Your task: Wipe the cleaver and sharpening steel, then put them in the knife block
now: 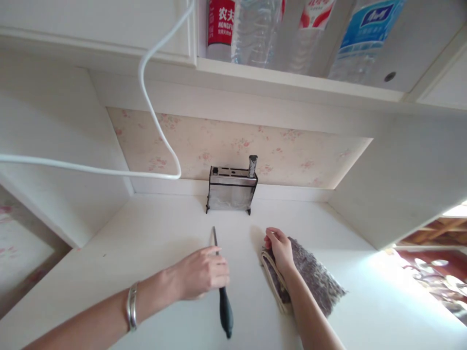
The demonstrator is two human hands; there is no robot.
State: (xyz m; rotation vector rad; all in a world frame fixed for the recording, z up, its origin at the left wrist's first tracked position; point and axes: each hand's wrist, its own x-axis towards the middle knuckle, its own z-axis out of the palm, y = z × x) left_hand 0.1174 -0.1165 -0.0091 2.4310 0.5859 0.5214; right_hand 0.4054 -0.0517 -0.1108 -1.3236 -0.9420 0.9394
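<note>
My left hand (204, 273) is closed around a sharpening steel (226, 311), a thin dark rod with a bulging black handle. The rod's tip points away from me, and the handle end sticks out below my fingers. To the right, my right hand (280, 248) grips the near-left part of a folded, fuzzy grey-brown cloth (317, 274) with a beige edge. Beyond both hands, a metal knife holder (231, 194) with black trim stands upright against the back. One speckled grey handle (252, 166) rises from its slotted top at the right.
Both hands are over a white countertop (160, 218). Overhead, a white shelf (292, 80) bears plastic bottles (255, 34) and a blue-labelled pack (368, 34). A white cable (156, 116) hangs at left. White side panels (397, 175) flank the floral wall (226, 141).
</note>
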